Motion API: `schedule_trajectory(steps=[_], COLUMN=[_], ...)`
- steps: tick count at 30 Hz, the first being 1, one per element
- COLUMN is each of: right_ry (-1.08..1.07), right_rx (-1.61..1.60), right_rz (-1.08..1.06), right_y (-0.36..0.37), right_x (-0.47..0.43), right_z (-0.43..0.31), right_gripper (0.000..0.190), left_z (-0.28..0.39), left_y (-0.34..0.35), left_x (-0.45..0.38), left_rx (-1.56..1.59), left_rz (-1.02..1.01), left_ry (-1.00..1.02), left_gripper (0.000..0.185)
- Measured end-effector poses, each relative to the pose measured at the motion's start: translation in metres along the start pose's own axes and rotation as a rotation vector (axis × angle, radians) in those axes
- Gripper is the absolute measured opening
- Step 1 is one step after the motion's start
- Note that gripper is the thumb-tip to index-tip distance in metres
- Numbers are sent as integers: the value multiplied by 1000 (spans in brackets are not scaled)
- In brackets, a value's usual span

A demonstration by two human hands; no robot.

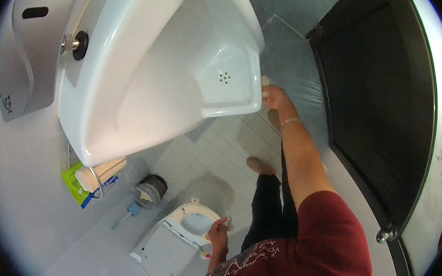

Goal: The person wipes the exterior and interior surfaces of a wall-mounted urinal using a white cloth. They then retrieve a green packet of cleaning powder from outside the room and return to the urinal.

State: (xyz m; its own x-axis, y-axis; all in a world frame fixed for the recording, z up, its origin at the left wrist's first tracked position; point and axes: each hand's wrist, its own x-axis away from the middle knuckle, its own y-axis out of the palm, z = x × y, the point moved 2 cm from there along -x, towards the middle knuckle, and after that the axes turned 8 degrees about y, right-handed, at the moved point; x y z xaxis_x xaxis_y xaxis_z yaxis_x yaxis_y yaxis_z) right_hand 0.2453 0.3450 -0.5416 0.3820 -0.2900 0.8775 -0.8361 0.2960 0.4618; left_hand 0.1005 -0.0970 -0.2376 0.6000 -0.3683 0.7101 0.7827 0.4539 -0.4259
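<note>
A white ceramic urinal (163,67), with several drain holes in its basin, fills the upper middle of the view. At its front lip my right hand (277,98) grips a small pale piece (266,81), perhaps a sponge or folded cloth, partly covered by my fingers. The piece is at the lip's outer side; whether it touches is hard to tell. Lower down, my left hand (218,234) is closed around a whitish crumpled wad (228,223), possibly tissue. Beneath that hand is a toilet (172,250) with its seat ring exposed.
A metal flush panel (31,57) is on the left wall. Under the urinal, a wire holder (97,179) carries a peach-coloured cylinder (87,178) and a green-and-blue packet (74,185). A lined waste bin (153,189) and a blue-headed brush (132,209) stand beside the toilet. A dark door (374,101) bounds the right.
</note>
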Motion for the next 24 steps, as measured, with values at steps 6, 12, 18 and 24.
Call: schedule_trajectory(steps=[6,12,18,24], right_ry=[-187,-92,-194,-20], right_rx=[-80,-200,-146,-800], right_rz=[43,-311,-245,-40], right_y=[77,2,31,88], right_x=[23,-3,53,29], right_z=[-89,-28,83,187], right_gripper=[22,23,22,37], left_z=[-9,13,-5,-16], left_y=[2,4,3,-8], left_x=[-7,-15,-6,-8], left_rx=[-39,2,30,77], left_rz=[-7,-42,-20,-33], left_ry=[1,-25,16,37], left_gripper=[29,28,29,26])
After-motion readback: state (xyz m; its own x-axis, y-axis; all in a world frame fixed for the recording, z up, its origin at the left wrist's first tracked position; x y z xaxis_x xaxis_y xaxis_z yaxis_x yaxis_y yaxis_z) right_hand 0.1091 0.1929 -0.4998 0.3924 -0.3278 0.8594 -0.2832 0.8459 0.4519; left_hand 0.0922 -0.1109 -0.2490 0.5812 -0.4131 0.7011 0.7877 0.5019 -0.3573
